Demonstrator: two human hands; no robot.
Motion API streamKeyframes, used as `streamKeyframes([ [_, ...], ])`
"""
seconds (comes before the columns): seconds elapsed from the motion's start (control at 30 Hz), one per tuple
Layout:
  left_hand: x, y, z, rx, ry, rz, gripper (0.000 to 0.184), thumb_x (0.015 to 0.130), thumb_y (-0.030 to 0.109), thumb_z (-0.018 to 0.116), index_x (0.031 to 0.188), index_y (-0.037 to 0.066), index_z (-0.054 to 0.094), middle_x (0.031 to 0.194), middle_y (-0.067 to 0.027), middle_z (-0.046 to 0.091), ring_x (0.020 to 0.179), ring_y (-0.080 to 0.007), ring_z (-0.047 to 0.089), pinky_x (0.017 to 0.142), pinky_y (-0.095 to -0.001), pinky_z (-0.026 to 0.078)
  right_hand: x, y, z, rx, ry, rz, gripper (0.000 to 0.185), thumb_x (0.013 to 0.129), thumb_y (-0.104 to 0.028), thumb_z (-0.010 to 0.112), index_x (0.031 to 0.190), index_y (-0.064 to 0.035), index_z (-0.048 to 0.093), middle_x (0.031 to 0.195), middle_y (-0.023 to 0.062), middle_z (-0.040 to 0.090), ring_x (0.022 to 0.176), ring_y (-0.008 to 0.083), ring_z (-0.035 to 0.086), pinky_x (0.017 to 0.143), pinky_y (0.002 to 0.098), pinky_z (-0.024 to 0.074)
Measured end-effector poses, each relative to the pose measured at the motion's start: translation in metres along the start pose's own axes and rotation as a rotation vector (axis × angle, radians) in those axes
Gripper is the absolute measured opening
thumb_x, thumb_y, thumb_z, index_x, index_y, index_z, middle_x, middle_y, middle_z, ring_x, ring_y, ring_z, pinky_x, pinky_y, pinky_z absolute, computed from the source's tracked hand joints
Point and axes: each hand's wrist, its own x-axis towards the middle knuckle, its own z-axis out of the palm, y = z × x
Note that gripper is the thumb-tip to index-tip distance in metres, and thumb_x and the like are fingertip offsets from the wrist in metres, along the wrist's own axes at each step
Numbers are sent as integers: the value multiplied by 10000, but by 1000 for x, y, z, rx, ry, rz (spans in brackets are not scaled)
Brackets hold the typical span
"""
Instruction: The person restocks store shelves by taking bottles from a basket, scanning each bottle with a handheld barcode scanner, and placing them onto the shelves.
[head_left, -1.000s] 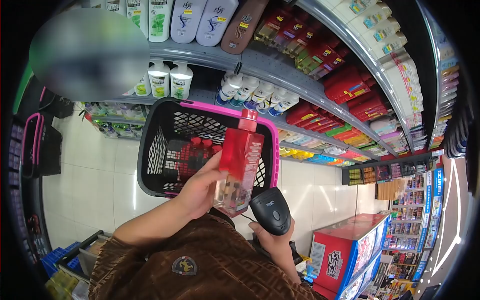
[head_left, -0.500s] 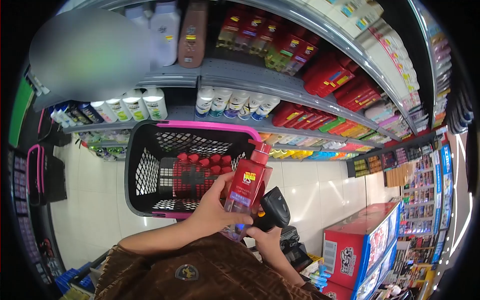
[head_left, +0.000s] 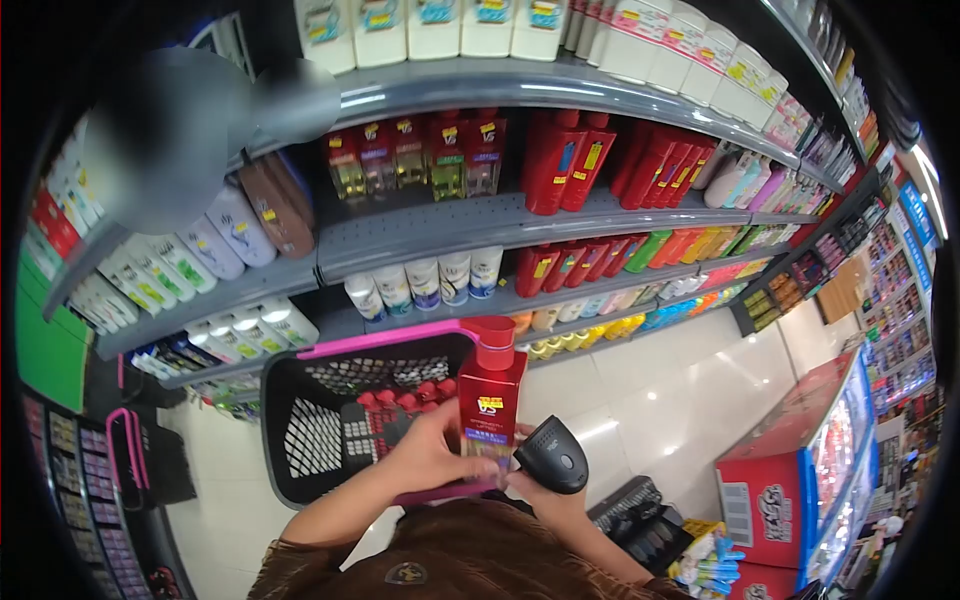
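In the head view, my left hand (head_left: 432, 452) is wrapped round a red pump bottle (head_left: 491, 395) with a clear lower part and a yellow price sticker. The bottle stands nearly upright in front of me, its label towards me. My right hand (head_left: 548, 502) grips a black handheld barcode scanner (head_left: 556, 456) just right of the bottle; the handle is mostly hidden by the hand. Behind my left hand is a black shopping basket (head_left: 285, 430) with a pink rim. Several red pump tops (head_left: 405, 396) show inside it.
Shelves (head_left: 420, 235) ahead carry red bottles (head_left: 565, 165), white bottles (head_left: 440, 280) and boxed pump bottles (head_left: 375, 160). On the right stands a red and blue display case (head_left: 765, 500). Another black basket (head_left: 160, 460) sits at the left on the tiled floor (head_left: 225, 500).
The view has tilted up, showing more of the upper shelves. The pump bottle is more upright and shows its label more squarely. Both hands keep their holds.
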Motion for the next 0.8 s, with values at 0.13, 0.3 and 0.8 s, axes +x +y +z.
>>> streamKeyframes([
  [0.13,52,47,-42,323,479,180,609,714,70,924,1239,54,617,1167,-78,711,1071,-170,685,927,-366,572,22,-6,-31,-118,99,-27,407,841,6,805,1223,-14,666,1096,44,723,971,119,681,873,297,561],
  [0.3,138,45,-141,340,652,373,494,795,-3,841,1230,4,607,1115,-97,715,1042,-199,689,924,-345,557,39,-13,-68,-105,115,-40,214,843,-2,791,1048,-19,733,942,17,745,849,112,689,800,290,556],
  [0.8,237,26,-225,670,976,149,541,756,395,890,1101,-5,771,971,-172,776,889,-252,724,873,-366,538,66,24,-139,-82,-32,86,211,877,-36,764,1085,-8,743,976,45,756,888,99,680,804,280,534],
])
